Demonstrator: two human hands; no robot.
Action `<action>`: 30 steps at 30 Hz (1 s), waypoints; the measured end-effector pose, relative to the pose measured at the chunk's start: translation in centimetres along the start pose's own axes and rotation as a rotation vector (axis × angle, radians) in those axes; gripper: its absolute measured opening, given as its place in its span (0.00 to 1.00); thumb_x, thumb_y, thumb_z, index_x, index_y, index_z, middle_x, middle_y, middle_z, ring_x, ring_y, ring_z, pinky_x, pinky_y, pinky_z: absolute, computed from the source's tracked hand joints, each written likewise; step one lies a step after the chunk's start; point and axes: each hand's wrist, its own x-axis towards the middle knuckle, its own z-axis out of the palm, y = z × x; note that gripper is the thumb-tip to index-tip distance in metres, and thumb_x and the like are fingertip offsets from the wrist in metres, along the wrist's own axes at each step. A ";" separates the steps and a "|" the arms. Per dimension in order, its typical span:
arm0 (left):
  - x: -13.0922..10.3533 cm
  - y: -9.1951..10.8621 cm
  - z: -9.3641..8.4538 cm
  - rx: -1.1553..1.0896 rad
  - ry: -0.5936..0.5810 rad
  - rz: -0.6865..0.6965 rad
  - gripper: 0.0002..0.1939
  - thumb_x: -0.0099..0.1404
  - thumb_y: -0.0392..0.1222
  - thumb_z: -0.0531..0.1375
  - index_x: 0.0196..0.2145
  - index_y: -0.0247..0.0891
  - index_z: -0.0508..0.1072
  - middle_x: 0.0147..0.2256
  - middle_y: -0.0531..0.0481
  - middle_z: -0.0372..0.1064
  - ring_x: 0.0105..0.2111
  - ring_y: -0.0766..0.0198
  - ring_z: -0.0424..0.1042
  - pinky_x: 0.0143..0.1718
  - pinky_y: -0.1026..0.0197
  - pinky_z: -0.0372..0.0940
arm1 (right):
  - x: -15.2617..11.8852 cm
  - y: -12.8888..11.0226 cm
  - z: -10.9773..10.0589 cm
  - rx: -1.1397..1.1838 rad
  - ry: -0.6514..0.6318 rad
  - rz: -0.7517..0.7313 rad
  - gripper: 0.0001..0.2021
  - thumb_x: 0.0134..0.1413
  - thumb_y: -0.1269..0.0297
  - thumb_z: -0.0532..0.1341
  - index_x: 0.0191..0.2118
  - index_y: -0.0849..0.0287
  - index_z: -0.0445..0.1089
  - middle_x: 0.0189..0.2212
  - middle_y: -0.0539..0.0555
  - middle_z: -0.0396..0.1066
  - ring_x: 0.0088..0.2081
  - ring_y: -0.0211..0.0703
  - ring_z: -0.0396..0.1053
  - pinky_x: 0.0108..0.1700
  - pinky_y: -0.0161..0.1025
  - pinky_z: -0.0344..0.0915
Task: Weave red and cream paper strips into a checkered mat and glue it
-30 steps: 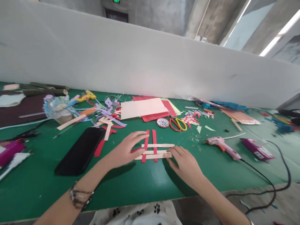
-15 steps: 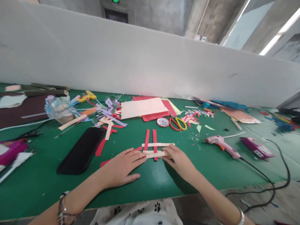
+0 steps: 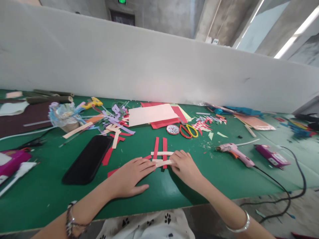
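Note:
Two upright red paper strips [image 3: 164, 146] cross several pale paper strips [image 3: 162, 153] on the green table in front of me. My left hand [image 3: 136, 176] lies flat with its fingers stretched, the fingertips pressing on the left ends of the lower strips. A red strip shows partly beneath that hand. My right hand [image 3: 184, 167] has its fingers curled round the right end of the nearest pale strip [image 3: 164, 163], which slants slightly up to the right. That hand covers the right ends of the other pale strips.
A black phone [image 3: 87, 160] lies left, beside loose paper scraps [image 3: 117, 121]. Beyond the strips are paper sheets [image 3: 152, 114], scissors [image 3: 188, 130] and a round dish of small beads [image 3: 172, 129]. At right rest a pink glue gun [image 3: 235, 153] and a purple box [image 3: 271, 155] with black cables.
My right hand has moved slightly left and turned over the strips, covering more of their right ends. The nearest pale strip now slants more. My left hand has stayed in place.

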 end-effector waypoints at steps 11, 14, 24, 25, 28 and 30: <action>-0.7 -0.5 0.6 0.017 -0.030 0.051 0.38 0.62 0.63 0.48 0.63 0.48 0.38 0.62 0.51 0.44 0.61 0.54 0.45 0.61 0.51 0.33 | 0.1 0.4 -1.4 0.519 -0.170 0.108 0.07 0.54 0.67 0.51 0.39 0.55 0.63 0.15 0.42 0.58 0.19 0.35 0.58 0.27 0.31 0.53; -0.9 -0.2 0.6 0.016 -0.045 0.040 0.39 0.61 0.64 0.47 0.63 0.49 0.35 0.63 0.52 0.42 0.61 0.53 0.43 0.61 0.50 0.31 | 0.0 0.8 -1.2 0.601 -0.139 0.188 0.05 0.52 0.68 0.52 0.35 0.56 0.63 0.16 0.42 0.56 0.19 0.34 0.57 0.24 0.30 0.51; -0.9 0.4 0.5 0.029 -0.111 -0.020 0.41 0.60 0.67 0.44 0.63 0.48 0.32 0.63 0.52 0.36 0.62 0.52 0.39 0.59 0.43 0.24 | -0.9 1.9 -0.6 0.805 -0.174 0.279 0.05 0.52 0.66 0.52 0.31 0.58 0.64 0.22 0.46 0.58 0.21 0.32 0.54 0.24 0.30 0.49; -1.0 0.4 0.5 0.029 -0.109 -0.018 0.41 0.60 0.67 0.44 0.63 0.48 0.32 0.63 0.52 0.36 0.62 0.52 0.39 0.59 0.43 0.24 | -1.0 2.0 -0.6 0.818 -0.173 0.277 0.05 0.52 0.65 0.52 0.31 0.58 0.63 0.22 0.46 0.58 0.22 0.32 0.54 0.24 0.30 0.49; -1.1 0.3 0.6 0.037 -0.098 -0.005 0.41 0.61 0.67 0.44 0.63 0.48 0.30 0.63 0.53 0.35 0.62 0.53 0.39 0.59 0.45 0.23 | -1.4 2.1 -0.4 0.840 -0.169 0.280 0.05 0.52 0.66 0.52 0.31 0.58 0.63 0.22 0.46 0.56 0.22 0.32 0.53 0.24 0.30 0.50; -1.1 0.3 0.6 0.050 -0.088 0.015 0.41 0.61 0.67 0.44 0.63 0.47 0.30 0.63 0.53 0.35 0.62 0.53 0.39 0.59 0.46 0.22 | -1.5 2.2 -0.4 0.851 -0.173 0.272 0.05 0.52 0.67 0.52 0.32 0.58 0.64 0.22 0.46 0.56 0.22 0.32 0.53 0.25 0.30 0.50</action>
